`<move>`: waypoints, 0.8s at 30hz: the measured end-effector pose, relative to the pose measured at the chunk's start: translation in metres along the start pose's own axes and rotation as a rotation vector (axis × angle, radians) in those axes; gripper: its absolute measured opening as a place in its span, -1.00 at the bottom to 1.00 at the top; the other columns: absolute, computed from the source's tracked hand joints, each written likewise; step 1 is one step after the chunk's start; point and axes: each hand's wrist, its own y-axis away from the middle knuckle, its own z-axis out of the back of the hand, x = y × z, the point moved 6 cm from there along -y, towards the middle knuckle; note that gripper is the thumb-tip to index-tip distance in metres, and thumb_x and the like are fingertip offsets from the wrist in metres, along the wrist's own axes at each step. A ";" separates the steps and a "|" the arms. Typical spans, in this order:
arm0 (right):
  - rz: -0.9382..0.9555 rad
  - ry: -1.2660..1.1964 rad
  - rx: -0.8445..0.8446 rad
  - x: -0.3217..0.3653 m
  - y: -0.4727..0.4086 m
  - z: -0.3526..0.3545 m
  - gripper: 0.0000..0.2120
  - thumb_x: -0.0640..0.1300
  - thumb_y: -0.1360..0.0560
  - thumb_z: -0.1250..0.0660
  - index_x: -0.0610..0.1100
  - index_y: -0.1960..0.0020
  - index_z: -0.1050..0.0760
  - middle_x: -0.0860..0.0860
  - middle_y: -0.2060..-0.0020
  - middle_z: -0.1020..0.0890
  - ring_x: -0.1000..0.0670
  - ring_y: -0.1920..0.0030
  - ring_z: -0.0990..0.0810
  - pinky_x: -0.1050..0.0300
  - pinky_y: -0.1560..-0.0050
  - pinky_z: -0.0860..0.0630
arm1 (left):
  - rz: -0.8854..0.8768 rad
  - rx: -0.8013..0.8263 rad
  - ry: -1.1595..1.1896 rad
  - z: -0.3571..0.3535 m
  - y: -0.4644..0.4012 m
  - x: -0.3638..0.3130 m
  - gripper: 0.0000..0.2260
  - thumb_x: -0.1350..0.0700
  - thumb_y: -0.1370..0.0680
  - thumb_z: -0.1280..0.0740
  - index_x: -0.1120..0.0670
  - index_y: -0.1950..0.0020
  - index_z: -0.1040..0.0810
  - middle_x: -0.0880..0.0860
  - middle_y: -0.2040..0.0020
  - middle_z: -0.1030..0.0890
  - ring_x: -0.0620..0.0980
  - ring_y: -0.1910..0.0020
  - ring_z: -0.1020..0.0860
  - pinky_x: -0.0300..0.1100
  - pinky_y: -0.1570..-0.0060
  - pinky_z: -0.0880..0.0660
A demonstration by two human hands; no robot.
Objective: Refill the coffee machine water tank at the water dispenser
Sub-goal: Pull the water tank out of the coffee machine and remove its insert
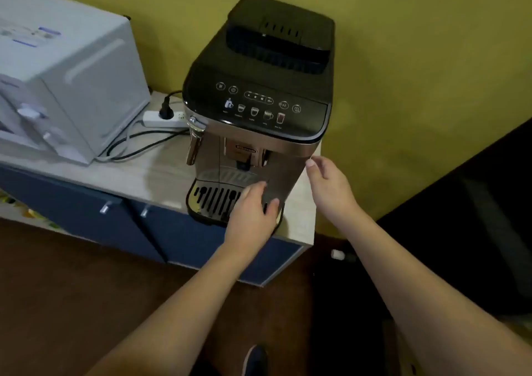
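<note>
- Head view: the coffee machine [253, 110] stands at the right end of the surface [149, 174], against the yellow wall.
- Its water tank cannot be told apart from the body.
- Left hand [253, 214], fingers loosely bent, rests at the drip tray [213, 200], gripping nothing.
- Right hand [328, 185] hovers relaxed beside the machine's right front corner.
- White water dispenser [63, 82] sits left, well apart.
</note>
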 end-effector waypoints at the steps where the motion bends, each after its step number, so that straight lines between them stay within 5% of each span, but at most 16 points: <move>1: 0.024 0.022 0.006 0.002 -0.004 -0.001 -0.58 0.04 -0.67 -0.08 -0.15 -0.44 -0.36 -0.03 -0.23 -0.55 -0.03 -0.25 -0.50 0.21 -0.08 -0.37 | 0.008 -0.026 -0.005 -0.004 -0.004 0.000 -0.52 -0.01 -0.61 -0.26 0.11 -0.49 -0.30 0.04 -0.43 -0.38 -0.02 -0.37 -0.37 -0.24 -0.24 -0.28; 4: 0.049 0.056 -0.004 0.004 -0.018 -0.003 -0.66 0.00 -0.67 -0.09 -0.16 -0.29 -0.47 0.03 0.03 -0.56 0.01 0.01 -0.54 0.27 0.26 -0.33 | 0.006 -0.119 -0.062 -0.012 -0.014 -0.006 -0.57 -0.03 -0.59 -0.28 0.15 -0.38 -0.38 0.09 -0.30 -0.45 0.03 -0.24 -0.47 -0.15 -0.14 -0.44; 8: 0.038 0.124 0.048 -0.002 -0.031 -0.008 -0.74 0.02 -0.67 -0.10 -0.12 -0.06 -0.48 0.08 0.26 -0.50 0.12 0.28 -0.46 0.20 0.38 -0.28 | 0.020 -0.230 -0.100 -0.018 -0.025 -0.005 -0.64 -0.04 -0.54 -0.34 0.15 -0.22 -0.45 0.08 -0.13 -0.49 0.01 -0.08 -0.50 -0.21 0.03 -0.45; 13: 0.075 0.086 0.092 -0.006 -0.033 -0.012 -0.73 0.05 -0.67 -0.09 -0.10 0.00 -0.44 0.12 0.26 -0.49 0.17 0.26 -0.43 0.25 0.34 -0.28 | -0.011 -0.147 -0.102 -0.035 -0.031 -0.008 -0.48 0.02 -0.54 -0.36 0.07 -0.45 -0.30 0.12 -0.31 -0.41 0.07 -0.25 -0.46 -0.06 -0.19 -0.46; 19: 0.163 0.176 0.042 -0.009 -0.035 -0.012 -0.59 0.09 -0.67 -0.05 -0.18 -0.21 -0.49 0.01 0.05 -0.55 -0.01 0.05 -0.51 0.19 0.25 -0.33 | -0.003 -0.210 -0.044 -0.038 -0.036 0.005 -0.40 0.04 -0.51 -0.39 0.04 -0.49 -0.23 0.12 -0.41 -0.30 0.09 -0.27 -0.46 -0.02 -0.22 -0.48; 24: 0.205 0.264 -0.022 -0.008 -0.034 -0.011 -0.58 0.06 -0.68 0.00 -0.20 -0.19 -0.51 0.00 0.11 -0.55 -0.02 0.12 -0.50 0.16 0.29 -0.31 | -0.011 -0.240 -0.058 -0.040 -0.037 0.007 -0.33 -0.13 -0.51 -0.38 0.06 -0.52 -0.21 0.10 -0.40 -0.31 0.07 -0.28 -0.43 -0.09 -0.19 -0.47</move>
